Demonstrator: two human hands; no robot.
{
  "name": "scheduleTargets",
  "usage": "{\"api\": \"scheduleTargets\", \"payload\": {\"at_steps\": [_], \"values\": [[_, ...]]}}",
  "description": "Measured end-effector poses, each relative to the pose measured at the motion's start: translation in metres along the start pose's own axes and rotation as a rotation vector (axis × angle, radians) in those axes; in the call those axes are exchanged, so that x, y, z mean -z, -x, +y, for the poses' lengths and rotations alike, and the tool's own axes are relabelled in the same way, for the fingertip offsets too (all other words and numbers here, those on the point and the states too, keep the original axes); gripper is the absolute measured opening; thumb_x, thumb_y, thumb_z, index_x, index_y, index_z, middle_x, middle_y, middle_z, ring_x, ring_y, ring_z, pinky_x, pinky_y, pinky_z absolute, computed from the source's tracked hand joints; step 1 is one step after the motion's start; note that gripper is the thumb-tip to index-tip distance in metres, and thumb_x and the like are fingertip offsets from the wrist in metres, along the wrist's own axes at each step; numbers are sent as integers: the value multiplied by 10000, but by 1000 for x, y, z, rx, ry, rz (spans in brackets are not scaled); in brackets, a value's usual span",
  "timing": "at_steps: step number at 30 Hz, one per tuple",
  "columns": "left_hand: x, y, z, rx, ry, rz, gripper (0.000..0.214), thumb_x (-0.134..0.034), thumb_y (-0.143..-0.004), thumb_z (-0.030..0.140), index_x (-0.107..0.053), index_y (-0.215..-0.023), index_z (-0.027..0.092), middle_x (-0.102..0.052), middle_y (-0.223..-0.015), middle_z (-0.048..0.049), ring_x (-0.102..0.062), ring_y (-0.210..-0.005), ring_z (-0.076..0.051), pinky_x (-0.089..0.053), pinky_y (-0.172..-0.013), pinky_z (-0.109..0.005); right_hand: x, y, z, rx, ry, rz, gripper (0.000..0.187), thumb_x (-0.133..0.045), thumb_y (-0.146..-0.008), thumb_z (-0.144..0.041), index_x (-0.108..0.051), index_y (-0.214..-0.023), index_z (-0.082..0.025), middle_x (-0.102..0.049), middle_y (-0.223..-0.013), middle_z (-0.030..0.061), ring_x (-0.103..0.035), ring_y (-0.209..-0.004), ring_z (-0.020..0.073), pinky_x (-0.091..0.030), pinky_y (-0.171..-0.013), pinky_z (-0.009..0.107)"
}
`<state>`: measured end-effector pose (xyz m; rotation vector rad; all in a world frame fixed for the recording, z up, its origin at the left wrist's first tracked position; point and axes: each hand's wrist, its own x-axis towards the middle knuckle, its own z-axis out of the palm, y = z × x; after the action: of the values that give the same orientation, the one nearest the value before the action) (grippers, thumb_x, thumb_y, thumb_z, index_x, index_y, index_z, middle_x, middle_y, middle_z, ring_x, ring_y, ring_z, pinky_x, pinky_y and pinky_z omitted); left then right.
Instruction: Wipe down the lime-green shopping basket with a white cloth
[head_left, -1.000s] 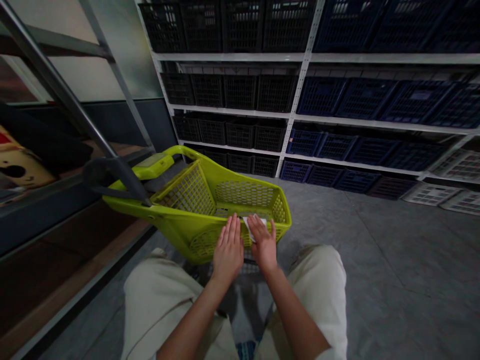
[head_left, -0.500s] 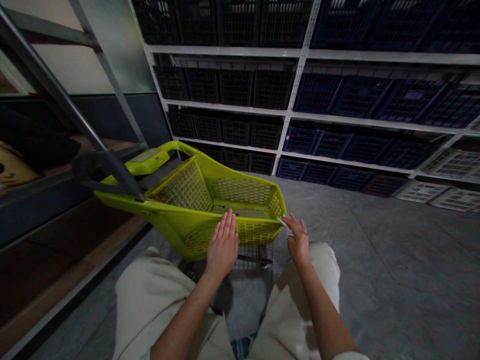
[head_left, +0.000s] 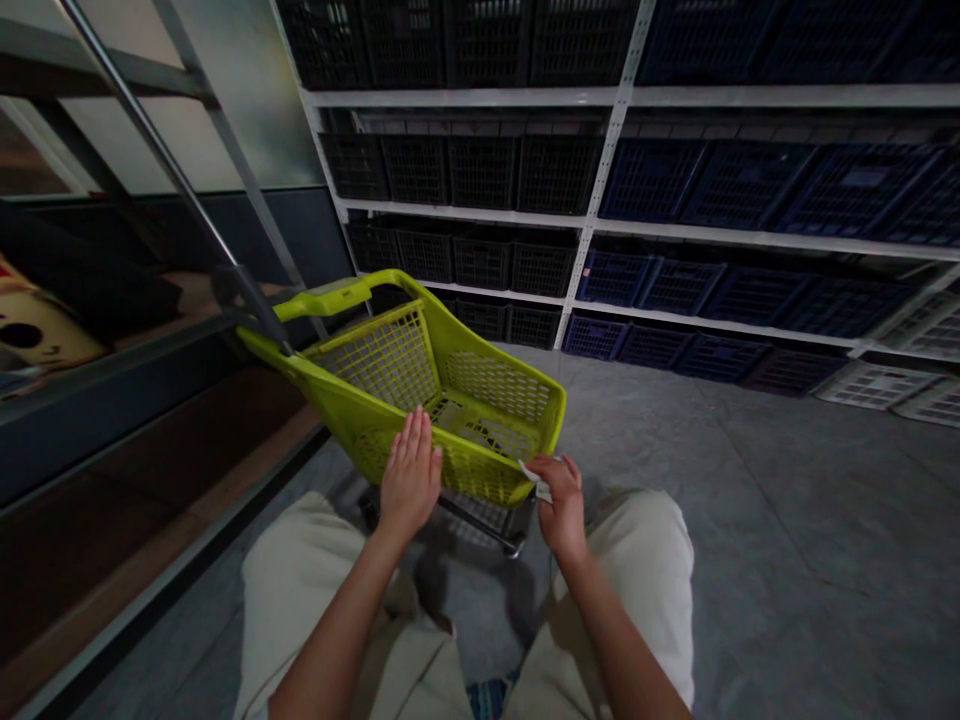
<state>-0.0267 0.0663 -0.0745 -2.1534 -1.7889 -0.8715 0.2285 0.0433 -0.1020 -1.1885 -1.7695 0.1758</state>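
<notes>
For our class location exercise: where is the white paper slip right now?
In the head view, the white paper slip sits in the person's right hand, beside the near right corner of the lime-green shopping cart.

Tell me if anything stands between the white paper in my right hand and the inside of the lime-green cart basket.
Yes: the basket's perforated front wall stands in the way. The white paper in your right hand is just outside it.
</notes>
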Motion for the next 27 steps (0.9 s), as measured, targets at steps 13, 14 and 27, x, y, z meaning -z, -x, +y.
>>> {"api": "scheduleTargets", "payload": {"at_steps": [13,14,27], "values": [[-2,-33,-115,203,182,-12,598,-201,-1032,427,-177,-1569,165,-222,-1632,-163,-167,-1521,-241,-211,-1210,-547,-82,12,-117,135,-66,-304,504,-523,-771,-94,-585,-1242,-260,-693,-1147,18,-595,-1100,192,-131,-1204,483],[-1,-35,-121,207,180,-16,598,-201,-1030,429,-195,-1565,163,-232,-1628,-164,-174,-1519,-241,-217,-1209,-543,-86,13,-122,154,-58,-333,511,-527,-793,-102,-567,-1276,-263,-685,-1184,17,-587,-1126,191,-111,-1212,486],[44,60,-46,-83,98,-172,548,-271,-1036,301,-173,-1572,240,-342,-1602,-60,-253,-1500,-194,-310,-1197,-473,-80,13,-99,321,61,-369,642,-458,-868,-84,-391,-1482,-258,-551,-1458,58,-384,-1432,177,90,-1222,507]]}}
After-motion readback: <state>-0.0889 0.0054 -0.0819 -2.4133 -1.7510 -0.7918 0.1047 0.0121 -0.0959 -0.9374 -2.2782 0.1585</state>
